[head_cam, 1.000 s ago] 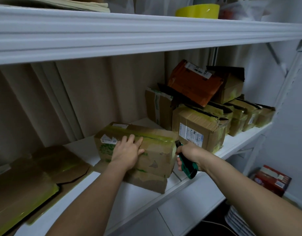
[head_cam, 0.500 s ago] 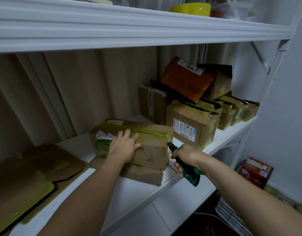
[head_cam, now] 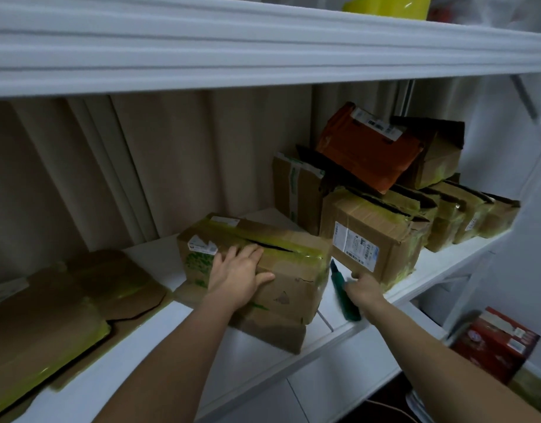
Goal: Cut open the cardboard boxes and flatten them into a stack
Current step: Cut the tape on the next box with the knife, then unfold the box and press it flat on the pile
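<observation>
Here, near the centre of the frame, a brown cardboard box point(head_cam: 263, 264) sits on a white shelf point(head_cam: 330, 326), wrapped in yellow-green tape, with a white label at its upper left corner and a dark slit open along the taped top seam. It rests on another piece of cardboard point(head_cam: 272, 331) whose front edge comes close to the shelf's lip. The left hand point(head_cam: 237, 274) lies flat on the box's upper front edge, fingers spread and pressing on the top, thumb stretched across the front face. Just right of the box, the right hand point(head_cam: 364, 290) is curled around a green-handled cutter point(head_cam: 344, 296), blurred, its dark tip pointing up toward the box's right end; whether the tip touches the cardboard cannot be told. A narrow strip of bare shelf separates this box from a pile of taped boxes point(head_cam: 373, 236) at centre right, topped by a tilted orange box point(head_cam: 367, 148). At lower left, flattened cardboard point(head_cam: 49, 325) lies in a stack, with bare shelf between it and the box. An upper shelf point(head_cam: 263, 56) overhangs across the top of the frame, well above the box.
</observation>
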